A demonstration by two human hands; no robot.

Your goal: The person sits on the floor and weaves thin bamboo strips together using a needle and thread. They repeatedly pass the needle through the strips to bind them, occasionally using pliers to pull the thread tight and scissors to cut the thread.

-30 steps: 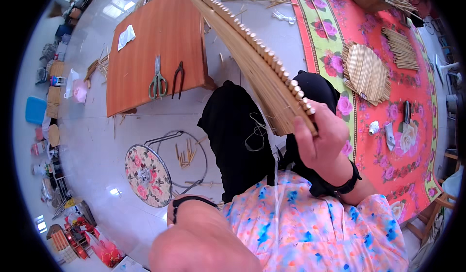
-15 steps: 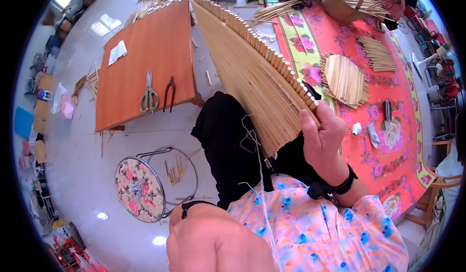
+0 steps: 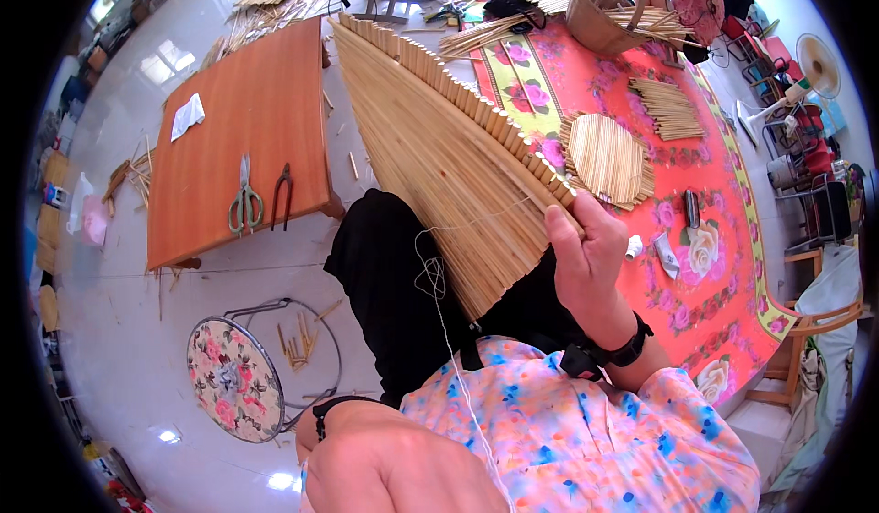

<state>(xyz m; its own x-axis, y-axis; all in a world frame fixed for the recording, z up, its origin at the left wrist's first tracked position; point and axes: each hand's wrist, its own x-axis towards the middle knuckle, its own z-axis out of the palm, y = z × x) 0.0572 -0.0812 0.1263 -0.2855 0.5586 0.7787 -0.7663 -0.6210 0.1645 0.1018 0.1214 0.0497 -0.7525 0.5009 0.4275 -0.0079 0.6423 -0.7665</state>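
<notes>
My right hand [image 3: 586,256] grips the near right edge of a fan-shaped mat of pale split-bamboo slats [image 3: 439,142]; the fingers [image 3: 569,231] are curled shut around that edge. The mat is held above my lap, over the black trousers [image 3: 385,275]. Its long axis runs from the narrow end near my waist up and left to the wide, stepped end, which points away from me toward the low orange wooden desk [image 3: 243,137]. A thin white thread [image 3: 449,330] hangs from the mat. My left hand [image 3: 366,458] sits low and blurred; I cannot tell whether its fingers are clenched or released. Green-handled scissors [image 3: 244,203] lie on the desk.
</notes>
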